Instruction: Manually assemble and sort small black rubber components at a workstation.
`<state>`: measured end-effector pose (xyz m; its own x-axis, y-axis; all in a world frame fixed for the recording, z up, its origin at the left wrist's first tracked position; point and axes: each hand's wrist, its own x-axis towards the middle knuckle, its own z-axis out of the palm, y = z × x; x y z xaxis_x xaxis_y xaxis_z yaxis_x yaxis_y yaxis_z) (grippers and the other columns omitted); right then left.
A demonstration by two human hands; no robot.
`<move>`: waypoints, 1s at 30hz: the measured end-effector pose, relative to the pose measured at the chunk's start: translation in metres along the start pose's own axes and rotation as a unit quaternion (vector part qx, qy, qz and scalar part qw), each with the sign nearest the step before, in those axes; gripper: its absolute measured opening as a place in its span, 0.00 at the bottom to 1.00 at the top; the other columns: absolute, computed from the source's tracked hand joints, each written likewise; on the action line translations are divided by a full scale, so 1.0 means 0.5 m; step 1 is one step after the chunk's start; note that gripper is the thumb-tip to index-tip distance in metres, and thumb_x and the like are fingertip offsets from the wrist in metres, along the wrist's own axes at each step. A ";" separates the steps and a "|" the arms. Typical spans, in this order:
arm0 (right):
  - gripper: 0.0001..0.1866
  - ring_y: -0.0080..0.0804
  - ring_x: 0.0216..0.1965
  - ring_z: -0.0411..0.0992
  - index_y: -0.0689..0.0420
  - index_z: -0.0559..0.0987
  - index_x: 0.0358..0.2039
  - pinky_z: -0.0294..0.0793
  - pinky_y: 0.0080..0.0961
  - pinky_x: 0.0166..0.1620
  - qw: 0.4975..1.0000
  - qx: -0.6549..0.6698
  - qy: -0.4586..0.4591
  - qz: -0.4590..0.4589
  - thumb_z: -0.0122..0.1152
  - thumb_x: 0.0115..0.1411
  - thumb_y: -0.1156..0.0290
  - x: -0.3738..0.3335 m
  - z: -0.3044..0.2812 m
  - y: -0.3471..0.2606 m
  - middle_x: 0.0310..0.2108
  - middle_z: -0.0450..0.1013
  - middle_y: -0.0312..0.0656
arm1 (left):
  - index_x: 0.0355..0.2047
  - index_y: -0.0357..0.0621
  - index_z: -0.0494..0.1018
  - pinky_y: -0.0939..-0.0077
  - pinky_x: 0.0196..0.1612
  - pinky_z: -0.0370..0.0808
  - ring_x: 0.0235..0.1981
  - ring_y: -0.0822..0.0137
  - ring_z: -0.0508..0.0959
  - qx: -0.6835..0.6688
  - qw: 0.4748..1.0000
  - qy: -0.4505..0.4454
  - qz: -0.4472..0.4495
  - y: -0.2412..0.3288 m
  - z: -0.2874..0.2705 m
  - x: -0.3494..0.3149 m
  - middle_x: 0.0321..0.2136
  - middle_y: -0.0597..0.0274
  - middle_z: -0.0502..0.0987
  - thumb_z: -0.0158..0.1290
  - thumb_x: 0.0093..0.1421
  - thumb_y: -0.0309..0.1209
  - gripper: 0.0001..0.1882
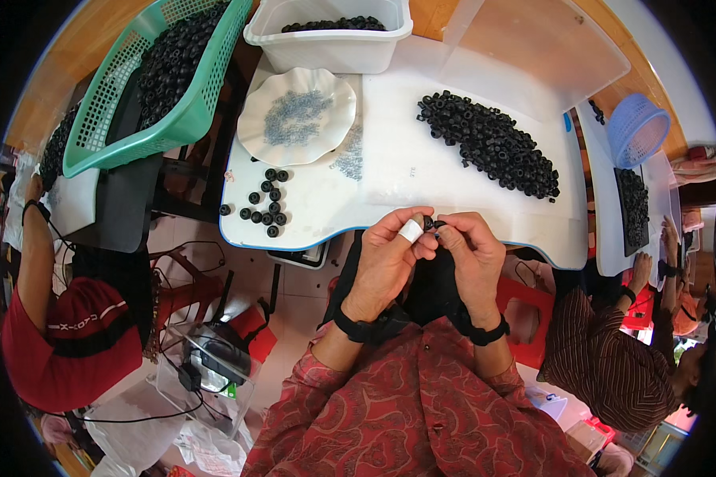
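Both of my hands meet just past the table's near edge. My left hand (388, 261), with white tape around a finger, pinches a small black round part (428, 222). My right hand (472, 258) closes its fingertips on a second small black piece (440, 225) right against it. Beyond my hands, to the right, a heap of small black ring-like parts (489, 143) lies on the white table (390, 187). Several rounder black parts (272, 195) sit loosely at the table's left. A scalloped white plate (250, 119) holds many tiny clear pieces (294, 115).
A white tub (326, 54) of black parts stands at the back, beside a green basket (147, 131) also filled with them. A clear plastic sheet (549, 48) rises at the back right, near a blue basket (639, 131). Co-workers sit at left (79, 342) and right (612, 350).
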<state>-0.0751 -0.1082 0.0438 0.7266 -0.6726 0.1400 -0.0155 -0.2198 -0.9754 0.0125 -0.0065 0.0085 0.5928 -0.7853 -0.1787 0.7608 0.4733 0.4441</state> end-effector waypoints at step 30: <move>0.06 0.30 0.28 0.75 0.63 0.78 0.34 0.74 0.21 0.31 0.965 -0.203 0.014 -0.168 0.63 0.54 0.81 -0.004 0.014 -0.034 0.30 0.74 0.43 | 0.47 0.32 0.73 0.82 0.32 0.76 0.28 0.73 0.77 0.204 0.976 -0.007 0.082 0.014 -0.002 -0.006 0.29 0.62 0.77 0.49 0.64 0.21 0.12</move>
<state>-0.0716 -0.0982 0.0589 0.7186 -0.5335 0.4460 -0.0547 -0.6827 -0.7286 0.0161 -0.0003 0.0112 0.6919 -0.7190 -0.0658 0.4863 0.3968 0.7784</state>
